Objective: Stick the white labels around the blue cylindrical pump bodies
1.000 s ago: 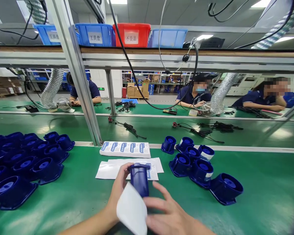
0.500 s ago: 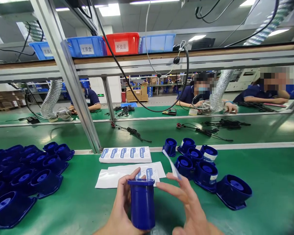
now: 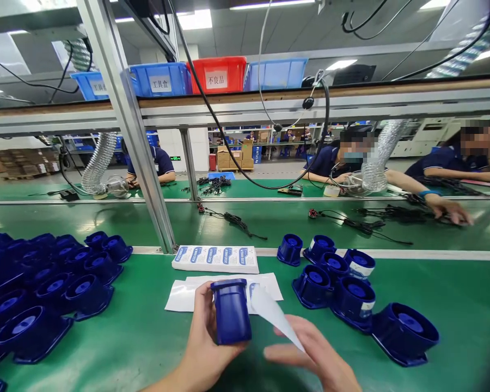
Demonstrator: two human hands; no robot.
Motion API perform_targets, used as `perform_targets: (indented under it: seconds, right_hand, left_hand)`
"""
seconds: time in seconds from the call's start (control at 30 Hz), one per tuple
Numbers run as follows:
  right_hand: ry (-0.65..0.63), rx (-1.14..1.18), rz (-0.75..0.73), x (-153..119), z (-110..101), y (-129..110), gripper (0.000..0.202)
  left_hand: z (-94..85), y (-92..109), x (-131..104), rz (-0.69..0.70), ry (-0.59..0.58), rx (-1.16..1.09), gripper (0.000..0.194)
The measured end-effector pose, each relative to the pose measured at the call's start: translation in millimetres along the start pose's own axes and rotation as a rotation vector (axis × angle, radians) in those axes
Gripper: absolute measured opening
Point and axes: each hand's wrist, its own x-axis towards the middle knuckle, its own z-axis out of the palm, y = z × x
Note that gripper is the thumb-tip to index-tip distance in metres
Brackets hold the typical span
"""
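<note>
My left hand is wrapped round a dark blue plastic housing, its flanged end up and tilted slightly. Just to its right, my right hand pinches one end of a white sticker label. The label's free end rises toward the housing; I cannot tell whether they touch. Behind both hands lie white label sheets, partly hidden by the housing. A stack of printed labels with blue markings sits farther back.
Many blue housings crowd the left of the green bench. Several more blue housings stand at right, some labelled. A metal post rises behind the label stack. Across the bench, a co-worker's hand reaches over black cables.
The housing has tilted and risen a little in my left hand. My right hand has moved lower, and the label has swung toward the housing. A co-worker's arm has stretched out to the right.
</note>
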Motion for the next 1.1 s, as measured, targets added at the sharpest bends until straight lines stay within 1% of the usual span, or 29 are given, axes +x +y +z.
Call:
perform_targets:
  seconds: [0.1,0.17,0.2,0.27,0.37,0.43,0.53,0.63,0.7,0.73,0.77,0.8,0.87,0.9,0.93,1.0,1.03,1.1]
  right_hand:
    - [0.205,-0.219,-0.023,4.4,-9.0,6.4,0.051]
    - [0.268,-0.287,0.004,8.7,-15.6,11.7,0.037]
    - [0.266,-0.270,0.021,10.3,-17.8,13.8,0.033]
    - [0.233,-0.198,0.047,12.2,-19.4,16.6,0.032]
    - [0.181,-0.104,0.095,13.4,-15.6,18.8,0.032]
    - [0.166,-0.057,0.123,14.2,-11.9,20.1,0.031]
    - [0.196,0.018,0.214,14.1,-8.3,22.1,0.028]
    - [0.240,0.100,0.332,10.1,-7.4,23.1,0.025]
    - [0.250,0.128,0.378,6.3,-6.6,23.2,0.024]
    - [0.222,0.129,0.378,4.6,-5.3,23.1,0.029]
    - [0.158,0.125,0.348,3.2,-3.2,22.9,0.038]
    - [0.059,0.117,0.280,2.2,0.0,22.7,0.051]
    - [-0.177,0.075,0.072,1.5,9.3,22.4,0.068]
    - [-0.268,0.048,-0.026,1.5,14.6,22.3,0.072]
    - [-0.326,0.028,-0.103,1.6,19.5,22.1,0.076]
    - [-0.380,0.029,-0.186,1.8,26.1,21.6,0.081]
    - [-0.382,0.053,-0.203,1.8,26.9,21.2,0.080]
    - [-0.349,0.108,-0.220,1.4,23.3,20.1,0.073]
  left_hand:
    - [-0.1,3.0,0.3,0.026,-0.015,0.067,0.094]
    - [0.1,4.9,-0.8,0.044,-0.041,0.112,0.089]
    - [0.2,5.3,-1.6,0.053,-0.051,0.135,0.088]
    - [-0.1,4.4,-3.2,0.083,-0.057,0.181,0.087]
    - [-0.8,0.0,-5.1,0.131,-0.039,0.255,0.085]
    - [-0.9,-2.7,-5.9,0.137,-0.024,0.310,0.085]
    - [-0.6,-3.8,-7.0,0.091,-0.016,0.382,0.087]
    - [-0.5,-2.6,-8.1,0.024,-0.033,0.386,0.088]
    - [-0.6,-2.7,-9.0,0.022,-0.047,0.383,0.088]
    - [-0.6,-3.4,-9.6,0.039,-0.056,0.388,0.088]
    - [-0.6,-4.5,-10.3,0.059,-0.070,0.394,0.088]
    - [-0.6,-6.0,-11.1,0.076,-0.088,0.396,0.088]
    - [-0.8,-8.9,-12.4,0.083,-0.121,0.370,0.089]
    - [-0.9,-10.0,-12.7,0.079,-0.128,0.342,0.088]
    - [-1.1,-10.4,-12.6,0.070,-0.122,0.310,0.088]
    - [-1.7,-9.4,-11.1,0.023,-0.095,0.251,0.087]
    - [-1.9,-8.0,-9.8,-0.015,-0.080,0.228,0.088]
    - [-2.4,-4.6,-7.1,-0.103,-0.043,0.213,0.090]
